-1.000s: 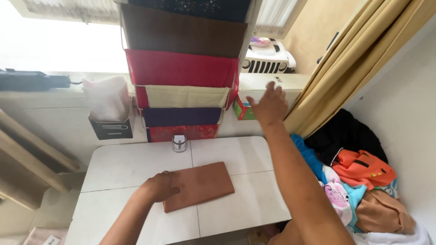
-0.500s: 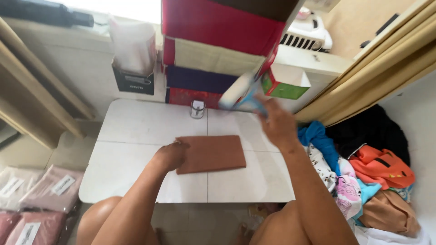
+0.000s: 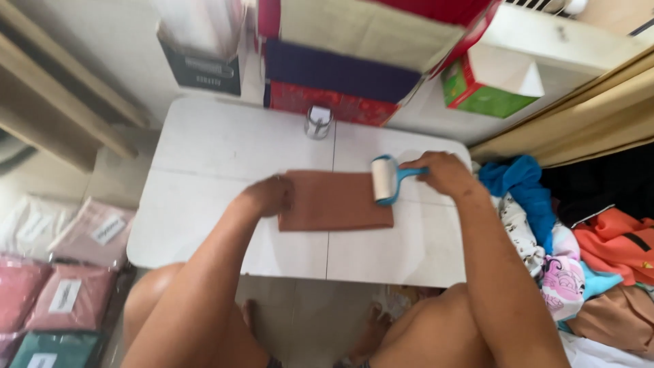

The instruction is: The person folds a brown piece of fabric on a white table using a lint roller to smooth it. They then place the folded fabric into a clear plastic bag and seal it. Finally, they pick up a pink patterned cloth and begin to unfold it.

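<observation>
A folded brown cloth lies flat on the small white table. My left hand presses on the cloth's left edge. My right hand grips the blue handle of a lint roller, whose white roll rests on the cloth's right end.
A small metal tin stands at the table's back edge, in front of stacked red, dark blue and beige fabric boxes. A green and red box sits back right. Piled clothes lie on the right; bagged fabrics on the left floor.
My right hand came down from the back shelf with the lint roller and set it on the cloth's right end. My left hand stayed on the cloth. The view tilted downward.
</observation>
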